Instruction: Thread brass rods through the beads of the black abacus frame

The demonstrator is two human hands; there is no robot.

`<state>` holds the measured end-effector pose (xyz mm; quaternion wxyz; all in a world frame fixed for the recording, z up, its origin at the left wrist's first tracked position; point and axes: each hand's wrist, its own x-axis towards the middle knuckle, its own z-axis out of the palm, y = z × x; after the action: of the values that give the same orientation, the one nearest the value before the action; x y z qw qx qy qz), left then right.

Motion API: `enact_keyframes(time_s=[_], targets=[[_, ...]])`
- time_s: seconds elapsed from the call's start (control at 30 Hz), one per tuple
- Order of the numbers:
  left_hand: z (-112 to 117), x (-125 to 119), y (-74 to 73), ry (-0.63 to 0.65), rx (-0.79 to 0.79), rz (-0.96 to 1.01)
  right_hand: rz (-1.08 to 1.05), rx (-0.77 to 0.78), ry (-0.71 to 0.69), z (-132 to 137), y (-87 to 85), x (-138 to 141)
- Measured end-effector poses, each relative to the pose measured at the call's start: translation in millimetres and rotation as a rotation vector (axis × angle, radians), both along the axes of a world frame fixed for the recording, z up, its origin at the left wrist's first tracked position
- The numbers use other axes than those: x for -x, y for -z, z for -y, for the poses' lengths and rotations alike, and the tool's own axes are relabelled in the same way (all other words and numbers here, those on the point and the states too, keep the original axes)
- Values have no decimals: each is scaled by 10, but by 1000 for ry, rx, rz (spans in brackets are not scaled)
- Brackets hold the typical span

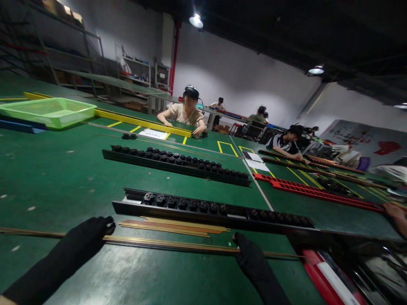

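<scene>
Both my hands wear black gloves. My left hand (87, 237) rests on a long thin brass strip (168, 244) that lies across the green table, fingers curled over it. My right hand (251, 254) is closed on the same strip further right, thumb up. Just beyond lies a small bundle of shorter brass strips (173, 226). Behind that sits a long black socket rail (203, 208) with several round black socket modules in it.
A second black socket rail (178, 163) lies farther back. A green plastic basket (47, 111) stands at the far left, a yellow rail (143, 122) behind. A red rail (318, 192) lies right. Several other people work at the tables beyond; another person's hand (397, 216) shows at right.
</scene>
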<state>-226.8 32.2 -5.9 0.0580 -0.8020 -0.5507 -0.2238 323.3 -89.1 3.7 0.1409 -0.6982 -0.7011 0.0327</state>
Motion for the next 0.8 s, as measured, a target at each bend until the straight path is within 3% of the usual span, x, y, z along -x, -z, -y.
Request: enact_keyframes(time_s=[0.1,0.27,0.4,0.57,0.8], targets=[[-239,-148,196,121,-82,-65,4,-19,38,-89,161,178],[-218,-537,307,227,-197,-62,12,-54,122,-286,296,541],[-174,-838,405,294,-134,-54,26,-67,154,-347,182,680],[-137,-975,548,309,-91,-34,55,-65,178,-276,-43,767],[-154,-1166,492,220,-138,6,63,-15,225,-286,-193,863]])
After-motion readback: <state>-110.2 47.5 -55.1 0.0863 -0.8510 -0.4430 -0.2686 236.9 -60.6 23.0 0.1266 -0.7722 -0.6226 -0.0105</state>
